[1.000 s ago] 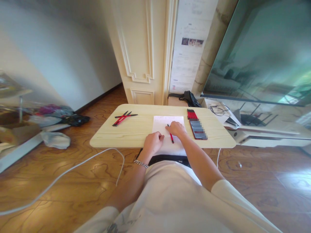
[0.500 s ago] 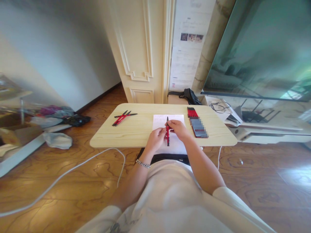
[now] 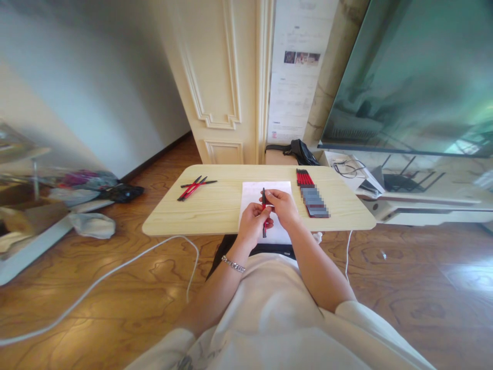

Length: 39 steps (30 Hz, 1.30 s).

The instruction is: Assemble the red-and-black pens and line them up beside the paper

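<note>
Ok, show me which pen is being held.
The pen between the left hand and right hand, over the paper. The others lie on the table: a crossed pile on the left, a row on the right.

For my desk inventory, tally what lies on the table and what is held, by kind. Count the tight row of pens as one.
Crossed pens: 3
Held pen: 1
Row of pens: 1
Phone: 1
White paper: 1
Total: 7
</note>
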{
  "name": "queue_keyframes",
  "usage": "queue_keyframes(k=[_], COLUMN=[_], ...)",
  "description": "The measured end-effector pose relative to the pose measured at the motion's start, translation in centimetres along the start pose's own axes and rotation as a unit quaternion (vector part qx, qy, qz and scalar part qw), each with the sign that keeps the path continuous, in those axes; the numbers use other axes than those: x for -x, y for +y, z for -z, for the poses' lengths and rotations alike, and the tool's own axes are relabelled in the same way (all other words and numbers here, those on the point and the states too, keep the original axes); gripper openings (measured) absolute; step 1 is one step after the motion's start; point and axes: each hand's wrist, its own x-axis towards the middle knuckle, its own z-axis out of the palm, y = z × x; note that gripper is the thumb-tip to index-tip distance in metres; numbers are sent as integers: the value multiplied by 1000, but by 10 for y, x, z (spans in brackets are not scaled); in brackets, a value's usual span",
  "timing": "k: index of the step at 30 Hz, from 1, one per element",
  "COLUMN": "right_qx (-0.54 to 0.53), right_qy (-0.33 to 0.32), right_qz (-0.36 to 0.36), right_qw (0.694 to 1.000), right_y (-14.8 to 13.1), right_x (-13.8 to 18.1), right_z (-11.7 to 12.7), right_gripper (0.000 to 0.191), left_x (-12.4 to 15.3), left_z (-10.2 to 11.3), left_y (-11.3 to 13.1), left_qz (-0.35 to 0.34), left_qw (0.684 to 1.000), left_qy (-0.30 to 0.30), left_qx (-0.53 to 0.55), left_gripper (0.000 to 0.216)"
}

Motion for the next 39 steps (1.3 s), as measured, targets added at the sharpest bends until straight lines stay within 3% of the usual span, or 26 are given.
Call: queue_keyframes(k=[5,9,14,19,25,31,37,39], right_qx=[85,126,48,-29,-2,-71,2,-13], right_qy=[69,81,60,-16,40,-38,23,17], right_qz=[37,49,-1,-53,-1,-58,-4,-11], right_qw=[993,987,997,998,999,995,1000,1000], right_y=[2,8,12,5,3,3,4,5], right_x=[-1,-5,-7,-2,-2,-1,-2,-2], right_z=[-4,-4,-5,-2,-2,4,2,3], right_gripper=[41,43,40,43,37,38,37,36], left_x=[4,5,6,6,6,7,7,7], left_z=[-4,-6,-7,-5,-5,-6,-6,-7], left_y=[1,1,2,3,1,0,0,0], left_qz=[-33,-18,40,35,27,34,34,40], left_qw=[997,999,998,998,999,998,998,998], left_qy=[5,-2,-15,-12,-21,-26,-27,-26], left_qx=[-74,-49,42,55,38,53,41,43], left_gripper=[36,34,34,33,31,30,30,30])
